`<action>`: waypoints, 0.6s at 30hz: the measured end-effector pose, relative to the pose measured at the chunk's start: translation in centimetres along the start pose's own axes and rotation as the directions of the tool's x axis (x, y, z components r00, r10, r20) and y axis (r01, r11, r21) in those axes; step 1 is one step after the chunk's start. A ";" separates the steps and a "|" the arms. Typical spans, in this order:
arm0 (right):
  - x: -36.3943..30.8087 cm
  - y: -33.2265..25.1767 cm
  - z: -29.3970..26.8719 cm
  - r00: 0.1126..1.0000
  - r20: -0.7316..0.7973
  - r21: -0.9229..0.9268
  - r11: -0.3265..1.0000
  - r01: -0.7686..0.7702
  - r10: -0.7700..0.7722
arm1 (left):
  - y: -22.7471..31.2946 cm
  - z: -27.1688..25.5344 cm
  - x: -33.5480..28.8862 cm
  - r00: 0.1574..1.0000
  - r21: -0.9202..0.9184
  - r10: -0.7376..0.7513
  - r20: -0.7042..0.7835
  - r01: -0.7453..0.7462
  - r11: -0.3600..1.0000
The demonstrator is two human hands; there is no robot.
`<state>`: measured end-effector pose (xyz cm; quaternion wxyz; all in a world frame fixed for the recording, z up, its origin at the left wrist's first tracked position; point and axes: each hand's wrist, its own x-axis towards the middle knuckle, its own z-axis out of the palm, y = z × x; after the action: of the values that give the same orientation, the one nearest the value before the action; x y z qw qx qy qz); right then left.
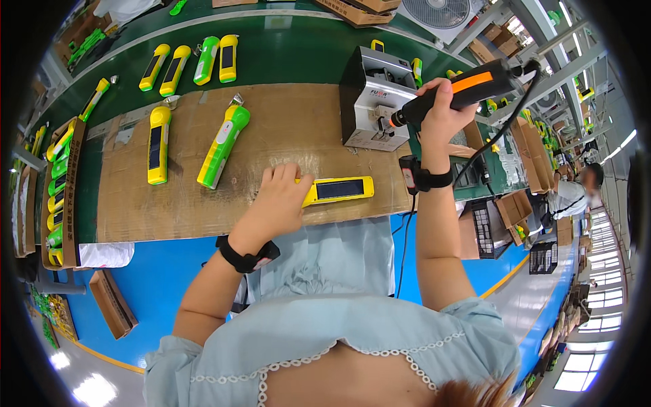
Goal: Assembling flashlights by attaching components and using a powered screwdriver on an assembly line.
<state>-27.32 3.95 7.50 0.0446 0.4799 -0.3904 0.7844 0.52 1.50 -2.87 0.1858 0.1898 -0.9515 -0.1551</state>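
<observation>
My right hand [442, 121] is wrapped round a black electric screwdriver [479, 83] with an orange stripe. Its tip meets the front of a silver-and-black screw feeder [371, 117], or comes very close; I cannot tell which. On the cardboard sheet [271, 108], my left hand [277, 202] grips one end of a yellow flashlight [342, 189], whose dark solar panel faces up. The fingers hide that end. Farther left lie a green-and-yellow flashlight [222, 150] and a yellow flashlight [159, 146] with a dark panel.
Several more flashlights [175, 70] lie along the green bench [291, 57] behind the cardboard. A carton [73, 183] packed with flashlights stands at the left edge. A black cable [515, 112] hangs from the screwdriver. Boxes and a person [568, 197] are off to the right.
</observation>
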 end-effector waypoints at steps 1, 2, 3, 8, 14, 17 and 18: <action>0.0 0.1 0.1 1.000 0.004 0.007 1.000 -0.001 0.001 | 0.1 0.0 0.0 1.000 0.003 -0.006 -0.003 0.006 1.000; -0.1 0.0 0.1 0.999 0.001 -0.031 0.998 -0.046 0.046 | 0.3 0.0 0.1 1.000 0.033 -0.019 -0.003 0.019 0.999; -0.2 0.1 0.2 0.996 -0.003 -0.070 0.993 -0.092 0.092 | 0.4 0.0 0.1 1.000 0.061 -0.031 -0.002 0.031 0.998; 0.6 -0.3 0.2 0.981 0.067 -0.117 0.978 -0.174 0.183 | 0.7 0.2 -0.2 0.998 0.129 -0.061 -0.016 0.063 0.990; -2.6 -2.9 0.8 0.927 0.140 0.148 0.918 -0.368 0.348 | 1.0 0.6 -0.5 0.993 0.170 -0.108 -0.045 0.114 0.979; -5.0 -4.9 2.2 0.917 0.221 0.175 0.912 -0.372 0.332 | 1.2 0.6 -0.4 0.992 0.153 -0.110 -0.060 0.118 0.981; -5.6 -5.4 2.9 0.912 0.273 0.205 0.907 -0.367 0.307 | 1.2 0.6 -0.4 0.991 0.119 -0.115 -0.069 0.123 0.985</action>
<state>-19.83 7.50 6.80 -0.2001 0.4954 -0.3678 0.7611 0.25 2.87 -3.05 0.1938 0.2619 -0.9400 -0.1011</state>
